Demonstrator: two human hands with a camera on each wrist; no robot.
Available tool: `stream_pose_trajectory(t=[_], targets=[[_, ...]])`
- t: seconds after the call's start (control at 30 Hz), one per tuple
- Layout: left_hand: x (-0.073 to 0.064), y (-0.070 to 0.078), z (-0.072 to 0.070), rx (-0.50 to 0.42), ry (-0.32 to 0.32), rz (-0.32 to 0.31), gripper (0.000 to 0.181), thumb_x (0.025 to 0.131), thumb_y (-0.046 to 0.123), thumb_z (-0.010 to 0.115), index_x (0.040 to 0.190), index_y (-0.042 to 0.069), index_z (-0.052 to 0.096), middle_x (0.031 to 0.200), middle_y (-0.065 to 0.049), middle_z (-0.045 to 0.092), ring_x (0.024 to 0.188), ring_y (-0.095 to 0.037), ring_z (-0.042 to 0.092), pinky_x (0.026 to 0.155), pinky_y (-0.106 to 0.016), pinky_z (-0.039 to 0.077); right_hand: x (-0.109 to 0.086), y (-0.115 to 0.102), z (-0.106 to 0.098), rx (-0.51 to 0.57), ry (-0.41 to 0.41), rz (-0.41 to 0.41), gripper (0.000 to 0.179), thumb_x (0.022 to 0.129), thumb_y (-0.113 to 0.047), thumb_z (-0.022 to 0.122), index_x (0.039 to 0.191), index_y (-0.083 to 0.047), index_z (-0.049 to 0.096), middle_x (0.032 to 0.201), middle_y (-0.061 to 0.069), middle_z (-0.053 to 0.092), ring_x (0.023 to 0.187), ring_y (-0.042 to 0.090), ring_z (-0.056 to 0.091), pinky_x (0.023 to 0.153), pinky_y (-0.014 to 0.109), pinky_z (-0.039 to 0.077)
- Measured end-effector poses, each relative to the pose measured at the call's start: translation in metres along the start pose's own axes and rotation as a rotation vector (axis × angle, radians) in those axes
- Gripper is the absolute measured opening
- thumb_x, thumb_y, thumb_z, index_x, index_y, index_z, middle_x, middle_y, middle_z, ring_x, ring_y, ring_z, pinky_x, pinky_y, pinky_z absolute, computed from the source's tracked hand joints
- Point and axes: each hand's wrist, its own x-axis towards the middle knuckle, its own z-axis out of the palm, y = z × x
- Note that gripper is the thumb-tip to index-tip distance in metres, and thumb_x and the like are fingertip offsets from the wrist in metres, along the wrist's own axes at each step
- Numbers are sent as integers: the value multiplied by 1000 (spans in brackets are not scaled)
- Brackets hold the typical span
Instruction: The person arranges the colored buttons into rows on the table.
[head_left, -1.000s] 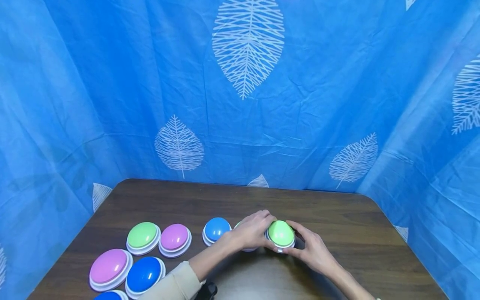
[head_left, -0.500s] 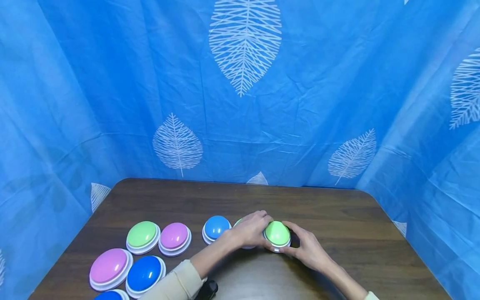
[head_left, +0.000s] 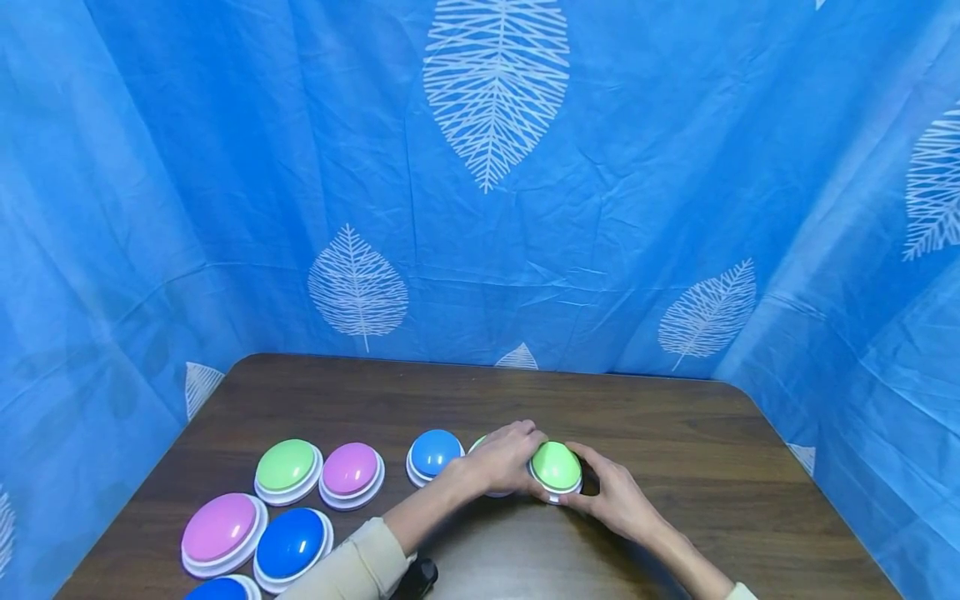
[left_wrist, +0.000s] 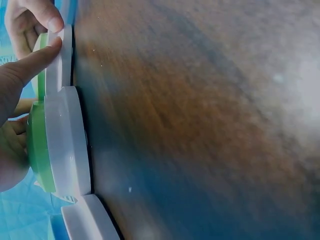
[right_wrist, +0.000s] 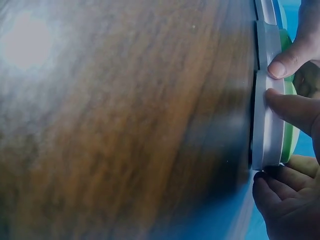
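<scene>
An outer green dome button [head_left: 556,467] is seated upright on the wooden table [head_left: 637,417]. Its white base is gripped by the left hand [head_left: 510,461] and the right hand [head_left: 618,496]. A second green button [left_wrist: 67,145] is positioned just beside it, toward a light-blue button [head_left: 437,452].

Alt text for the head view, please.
Left hand and right hand grip a green button on a dark wooden table. Pink, blue and other green buttons sit to its left; a blue leaf-print curtain hangs behind.
</scene>
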Motion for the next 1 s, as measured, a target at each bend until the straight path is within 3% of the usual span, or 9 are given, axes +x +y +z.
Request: stream_pose_trajectory(t=[0.13,0.3,0.67,0.83,1.0], targets=[[-7,-2,-5,11,26,-4,76,67,57,75,122,9,55,108,1,52,96,-9,50,83,-20,43,1,-4,1,-32,7,-19,79,69,-42,79,133,-8,47,128,9,54,114,28,52,91,48,42],[-19,-6,-17,41,78,-36,82,68,58,73,127,6,52,116,-3,52,105,-14,50,91,-24,42,5,-13,6,-72,66,-102,82,71,-43,78,136,-6,44,133,11,50,115,30,50,87,47,45],[-59,-23,-43,43,93,-115,76,70,51,76,125,3,53,113,-6,52,105,-18,51,91,-29,44,21,-48,18,-72,128,-273,82,72,-30,80,139,-6,40,144,10,37,130,27,36,98,50,36],[-85,-42,-65,40,96,-189,77,68,50,78,123,1,54,112,-9,53,104,-23,52,91,-36,45,37,-71,26,-79,114,-338,83,72,-30,80,139,-2,39,145,10,35,131,24,34,99,46,36],[-111,-65,-90,27,23,-331,78,66,48,79,122,0,55,113,-11,53,104,-26,52,89,-42,45,52,-96,39,-41,50,-357,83,74,-32,78,141,-4,37,147,8,32,133,21,31,101,43,34]])
